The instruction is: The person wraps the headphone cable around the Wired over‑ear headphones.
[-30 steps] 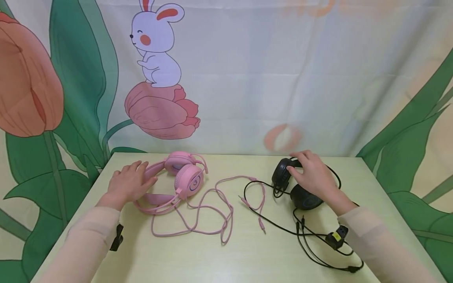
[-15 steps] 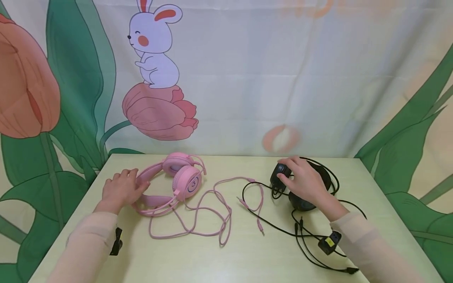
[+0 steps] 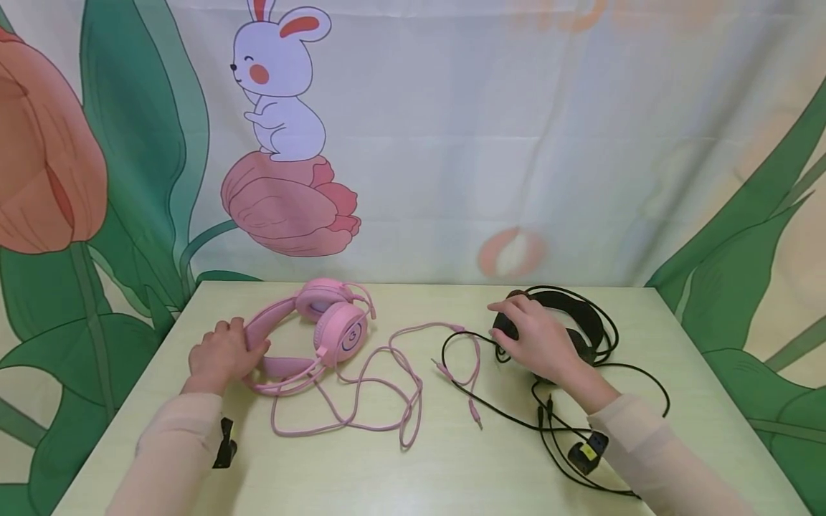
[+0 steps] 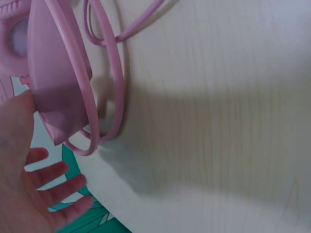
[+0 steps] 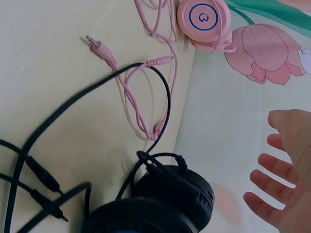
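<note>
Pink headphones (image 3: pixel 342 330) lie on the left of the table, their headband toward my left hand (image 3: pixel 222 355). In the left wrist view, the thumb of that hand (image 4: pixel 14 160) is at the edge of the pink headband (image 4: pixel 56 92), and the other fingers are spread and loosely bent. Over the black headphones (image 3: pixel 574 308) on the right, my right hand (image 3: pixel 538 340) hides part of the ear cups. The right wrist view has this hand (image 5: pixel 291 170) with spread fingers, holding nothing, beside the black ear cup (image 5: pixel 189 194).
A pink cable (image 3: pixel 361 428) lies in loops near the middle, its plug end crossing the black cable (image 3: pixel 497 407). More black cable with plugs lies under the right forearm. Behind the pale table (image 3: pixel 361 473) hangs a printed curtain (image 3: pixel 413 143).
My right hand has moved left across the black headphones, uncovering their headband. My left hand has shifted slightly toward me along the pink headband. The headphones have stayed in place on the table.
</note>
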Demonstrator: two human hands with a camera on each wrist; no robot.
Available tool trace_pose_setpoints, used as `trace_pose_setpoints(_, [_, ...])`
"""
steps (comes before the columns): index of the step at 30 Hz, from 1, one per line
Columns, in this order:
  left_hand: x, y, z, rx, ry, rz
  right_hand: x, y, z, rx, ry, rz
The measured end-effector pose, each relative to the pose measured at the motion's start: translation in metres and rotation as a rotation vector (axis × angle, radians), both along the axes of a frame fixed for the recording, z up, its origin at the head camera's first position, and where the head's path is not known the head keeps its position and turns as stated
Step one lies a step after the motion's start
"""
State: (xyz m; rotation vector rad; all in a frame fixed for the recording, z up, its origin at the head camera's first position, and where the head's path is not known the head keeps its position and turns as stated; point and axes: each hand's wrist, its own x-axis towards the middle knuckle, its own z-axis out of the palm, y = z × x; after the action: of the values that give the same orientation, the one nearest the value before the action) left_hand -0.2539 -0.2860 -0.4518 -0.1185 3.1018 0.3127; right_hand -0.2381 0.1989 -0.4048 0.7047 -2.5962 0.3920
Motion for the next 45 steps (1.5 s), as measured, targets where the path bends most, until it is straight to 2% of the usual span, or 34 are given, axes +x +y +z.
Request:
trace_pose_setpoints(8, [-0.002, 0.004, 0.003, 0.130, -0.210, 0.092, 0.004, -0.010, -0.005, 0.019, 0.001, 0.021])
trace_pose_setpoints(15, [0.000, 0.006, 0.005, 0.251, -0.299, 0.170, 0.006, -0.015, -0.009, 0.008, 0.059, 0.056])
trace_pose_setpoints(21, [0.003, 0.009, 0.008, 0.370, -0.310, 0.230, 0.004, -0.019, -0.014, -0.005, 0.115, 0.086])
trace_pose_setpoints(28, [0.007, 0.015, 0.013, 0.491, -0.336, 0.297, 0.005, -0.023, -0.018, -0.017, 0.101, 0.076])
trace_pose_setpoints(40, [0.005, 0.025, 0.002, 0.506, -0.242, 0.483, 0.007, -0.028, -0.022, -0.034, 0.086, 0.079])
trace_pose_setpoints(45, [0.002, 0.027, 0.003, 0.527, -0.174, 0.485, 0.008, -0.028, -0.024, -0.033, 0.043, 0.061])
